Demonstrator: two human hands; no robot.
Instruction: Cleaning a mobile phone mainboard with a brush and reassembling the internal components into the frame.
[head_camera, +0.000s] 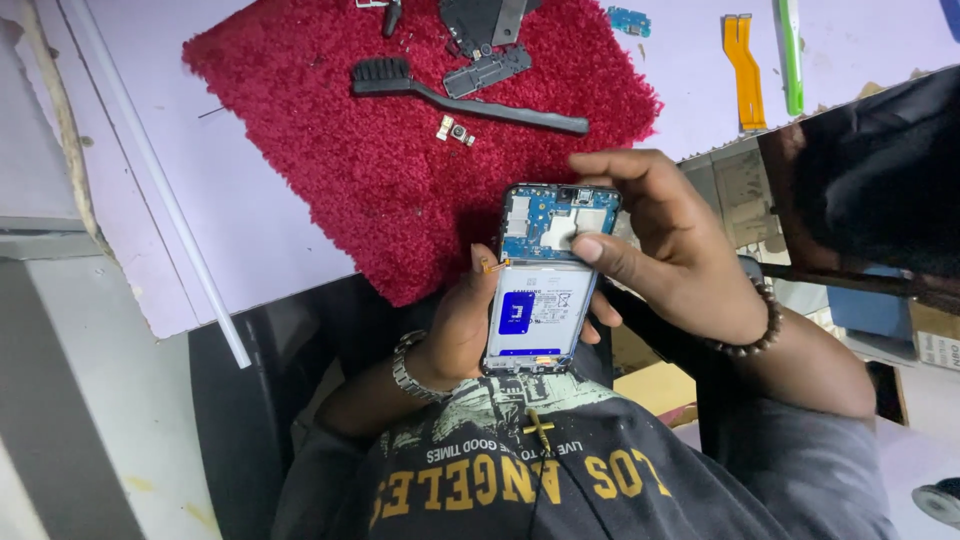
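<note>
Right hand (668, 240): the thumb (600, 250) presses flat on the blue circuit board at the upper end of the phone (548, 278), while the other fingers curl over the phone's top edge and right side. The hand is closed on the phone rather than spread.

Left hand (462, 325): it cradles the phone from behind and below, thumb lying along the left edge, fingertips showing past the right edge. A small orange part sits at the thumb tip; what it is cannot be told.

The phone has its back cover off, open side up. Its long axis runs nearly straight away from the person, leaning slightly right; the board end points away toward the mat, the battery end toward the chest. It is held in the air between both hands, above the lap, at the near edge of the mat.

Beyond the fingers lies a red mat (330, 150) bearing a black brush (465, 93), dark covers (487, 70) and small camera modules (457, 131). Farther right on the table lie an orange flex cable (744, 70) and a green tool (791, 55).
</note>
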